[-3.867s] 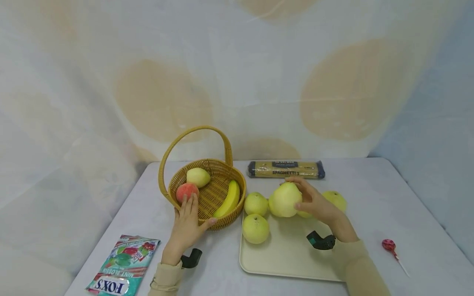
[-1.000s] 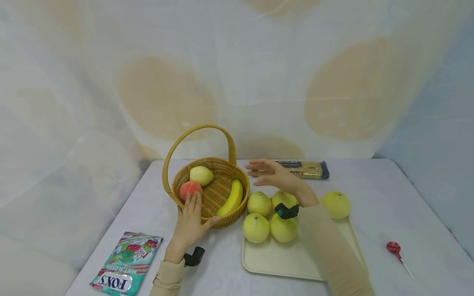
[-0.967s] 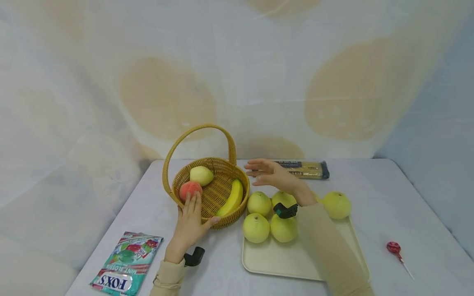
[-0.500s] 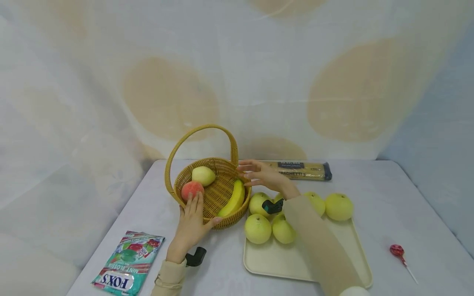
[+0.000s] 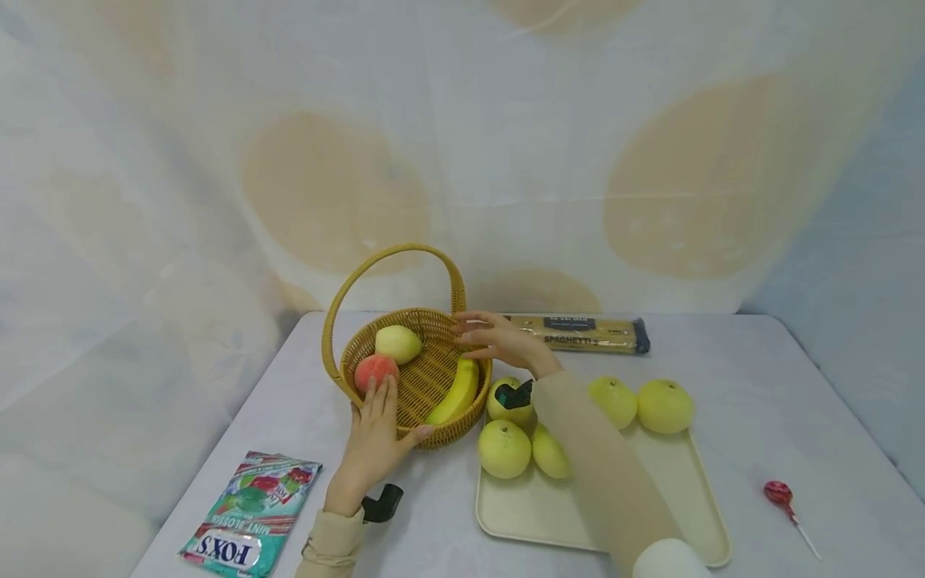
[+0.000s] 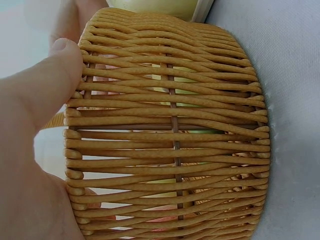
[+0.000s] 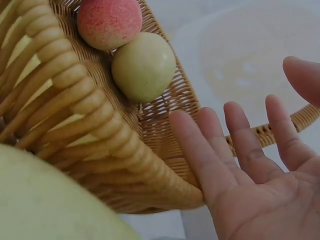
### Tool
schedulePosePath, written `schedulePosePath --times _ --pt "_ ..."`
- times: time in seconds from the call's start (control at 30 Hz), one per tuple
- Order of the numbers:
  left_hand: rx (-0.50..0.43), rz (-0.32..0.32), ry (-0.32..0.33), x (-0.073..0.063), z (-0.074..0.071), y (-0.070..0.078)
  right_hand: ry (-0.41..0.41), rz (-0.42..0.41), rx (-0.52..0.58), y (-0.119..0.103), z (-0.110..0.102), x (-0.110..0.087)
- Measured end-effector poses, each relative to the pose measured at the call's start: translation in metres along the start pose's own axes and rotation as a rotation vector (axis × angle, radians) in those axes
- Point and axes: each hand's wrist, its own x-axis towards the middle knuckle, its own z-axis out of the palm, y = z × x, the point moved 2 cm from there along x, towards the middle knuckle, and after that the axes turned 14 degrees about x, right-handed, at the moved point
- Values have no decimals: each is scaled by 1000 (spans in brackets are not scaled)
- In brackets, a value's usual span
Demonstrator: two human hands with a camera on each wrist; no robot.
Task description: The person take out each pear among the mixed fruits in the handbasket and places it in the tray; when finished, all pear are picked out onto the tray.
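In the head view, my left hand [image 5: 372, 449] rests on the near left rim of a wicker basket [image 5: 412, 393], its straight fingers reaching over to a peach [image 5: 376, 373]. The left wrist view shows the thumb [image 6: 62, 62] along the basket's rim. At the opposite side, my right hand [image 5: 499, 339] has spread fingers right at the rim, by the foot of the handle [image 5: 458, 293], holding nothing. Beneath its fingertips lies a banana [image 5: 457, 393] inside the basket. A pale green fruit [image 7: 144, 67] sits beside the peach, well apart from that hand's fingers.
Right of the basket, a cream tray [image 5: 527, 514] bears several round yellow-green fruits [image 5: 504, 449], partly hidden by my right sleeve. A spaghetti pack [image 5: 592, 335] lies behind. A sweets bag [image 5: 253, 514] is at front left, a lollipop [image 5: 779, 494] at far right.
My right hand held a yellow-green fruit over the tray; that hand is now without it and has moved left to the basket's rim. The left hand has stayed on the basket.
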Motion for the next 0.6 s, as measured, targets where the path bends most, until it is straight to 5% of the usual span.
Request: schedulePosePath --times 0.6 --pt "-12 -5 2 -5 0 5 104 79 -5 14 13 40"
